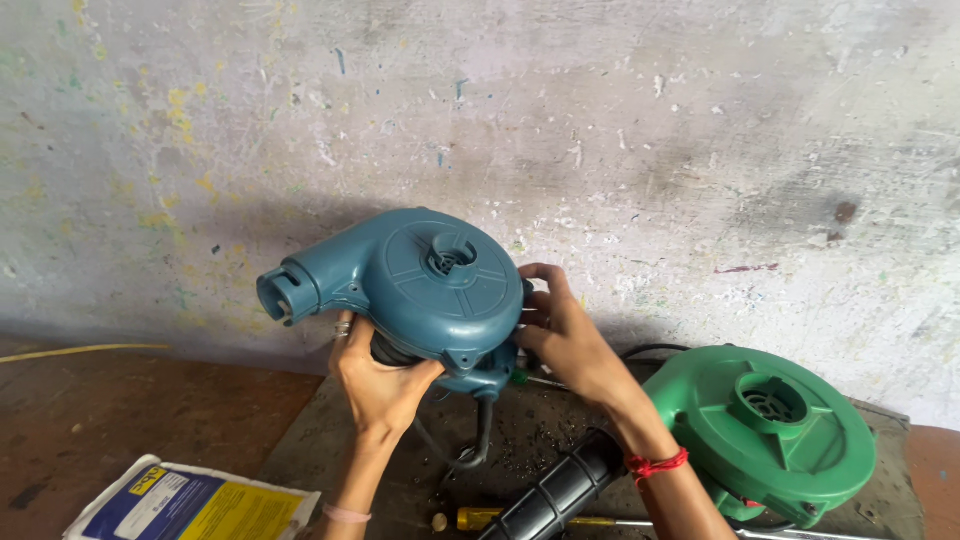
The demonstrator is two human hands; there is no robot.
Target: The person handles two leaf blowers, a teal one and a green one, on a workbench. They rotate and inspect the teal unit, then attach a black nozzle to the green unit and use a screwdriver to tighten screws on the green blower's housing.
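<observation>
Both hands hold the blue blower point(420, 285) up before the far wall point(700, 150) — left hand point(380, 385) cupping beneath, right hand point(560, 330) gripping its right edge. A green blower point(770, 430) lies right.

Both hands, left hand point(380, 385) and right hand point(565, 335), hold a blue blower point(420, 290) upright beside a green blower point(770, 430).

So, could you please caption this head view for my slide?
Two hands hold a blue electric blower upright; green blower alongside.
</observation>
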